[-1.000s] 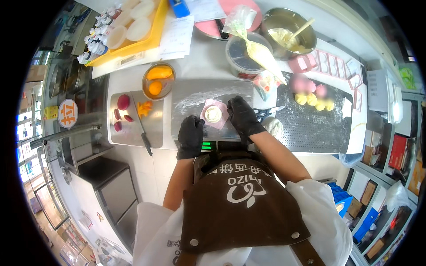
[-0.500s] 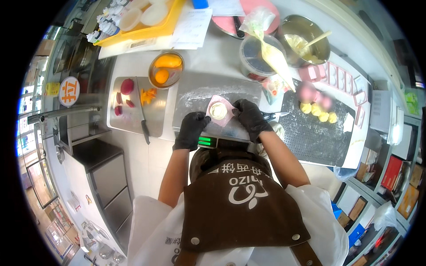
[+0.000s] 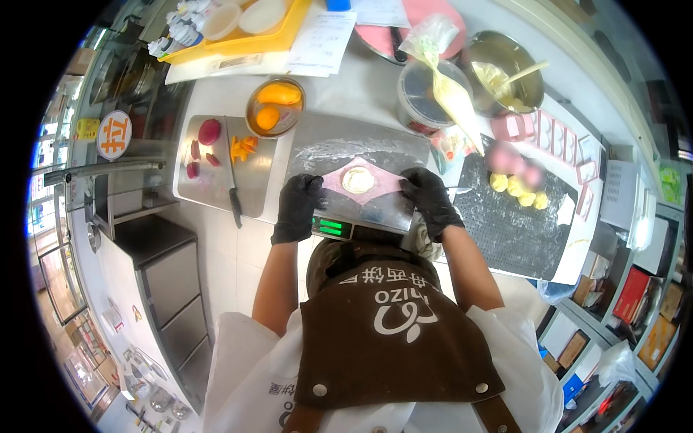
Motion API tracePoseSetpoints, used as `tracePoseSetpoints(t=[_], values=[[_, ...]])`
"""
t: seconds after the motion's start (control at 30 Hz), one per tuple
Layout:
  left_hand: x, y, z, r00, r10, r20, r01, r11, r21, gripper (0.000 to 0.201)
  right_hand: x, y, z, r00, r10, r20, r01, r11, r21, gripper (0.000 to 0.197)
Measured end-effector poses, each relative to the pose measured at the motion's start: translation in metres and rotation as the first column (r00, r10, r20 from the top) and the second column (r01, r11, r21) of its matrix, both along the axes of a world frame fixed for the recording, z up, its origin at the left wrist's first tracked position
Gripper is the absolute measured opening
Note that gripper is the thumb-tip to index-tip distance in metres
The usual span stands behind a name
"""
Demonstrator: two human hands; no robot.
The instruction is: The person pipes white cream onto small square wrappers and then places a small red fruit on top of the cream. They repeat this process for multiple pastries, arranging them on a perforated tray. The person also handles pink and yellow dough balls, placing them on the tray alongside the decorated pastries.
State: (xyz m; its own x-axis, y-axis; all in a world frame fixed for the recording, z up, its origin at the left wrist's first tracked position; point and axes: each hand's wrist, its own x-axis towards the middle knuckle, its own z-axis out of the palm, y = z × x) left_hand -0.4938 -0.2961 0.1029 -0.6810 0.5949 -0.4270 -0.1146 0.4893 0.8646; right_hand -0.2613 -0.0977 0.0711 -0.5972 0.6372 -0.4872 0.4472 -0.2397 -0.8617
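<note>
Black-gloved fingers of the left hand point(image 3: 297, 208) curl over and pinch the left edge of a flat pink dough sheet point(image 3: 361, 182), while the fingers of the right hand point(image 3: 431, 200), also gloved in black, pinch its right edge. The dough sheet lies between the two hands on a floured steel scale platform point(image 3: 361, 148), with a round pale filling point(image 3: 358, 180) sitting at its centre. Just below the fingers glows the scale's green display point(image 3: 332, 227). Left of the left fingers, a metal tray point(image 3: 216, 191) holds a knife point(image 3: 232, 180), dark red fruit pieces and orange fruit pieces. Beyond the fingers, a small bowl point(image 3: 274, 108) holds orange fruit. Right of the right fingers, a dark mat point(image 3: 512, 231) on the tabletop point(image 3: 216, 86) carries pink and yellow dough balls point(image 3: 516, 180). Farther off stand a piping bag point(image 3: 447, 79) in a tub and a steel mixing bowl point(image 3: 505, 72).
</note>
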Motion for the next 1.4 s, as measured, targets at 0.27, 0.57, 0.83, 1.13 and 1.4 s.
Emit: tracePoseSetpoints(t=[0.27, 0.57, 0.83, 1.13, 1.4], values=[[0.022, 0.032, 0.045, 0.938, -0.189, -0.292, 0.191, 0.981, -0.021, 0.022, -0.054, -0.022, 0.032, 0.980, 0.134, -0.147, -0.142, 0.989, -0.042, 0.018], [0.043, 0.042, 0.061, 0.933, -0.266, -0.243, 0.272, 0.962, -0.008, 0.017, -0.052, -0.035, 0.032, 0.960, -0.001, -0.280, -0.107, 0.923, -0.369, 0.016], [0.053, 0.044, 0.073, 0.834, -0.346, -0.430, 0.342, 0.935, -0.089, 0.013, -0.053, -0.046, 0.026, 0.958, -0.070, -0.279, -0.034, 0.937, -0.349, 0.021], [0.049, 0.037, 0.055, 0.782, -0.354, -0.513, 0.367, 0.927, -0.081, 0.010, -0.050, -0.013, 0.040, 0.953, 0.067, -0.296, -0.202, 0.869, -0.453, 0.021], [0.044, 0.038, 0.044, 0.706, -0.320, -0.631, 0.338, 0.936, -0.096, 0.012, -0.091, 0.037, 0.013, 0.852, 0.523, 0.024, -0.411, 0.640, 0.649, 0.028]])
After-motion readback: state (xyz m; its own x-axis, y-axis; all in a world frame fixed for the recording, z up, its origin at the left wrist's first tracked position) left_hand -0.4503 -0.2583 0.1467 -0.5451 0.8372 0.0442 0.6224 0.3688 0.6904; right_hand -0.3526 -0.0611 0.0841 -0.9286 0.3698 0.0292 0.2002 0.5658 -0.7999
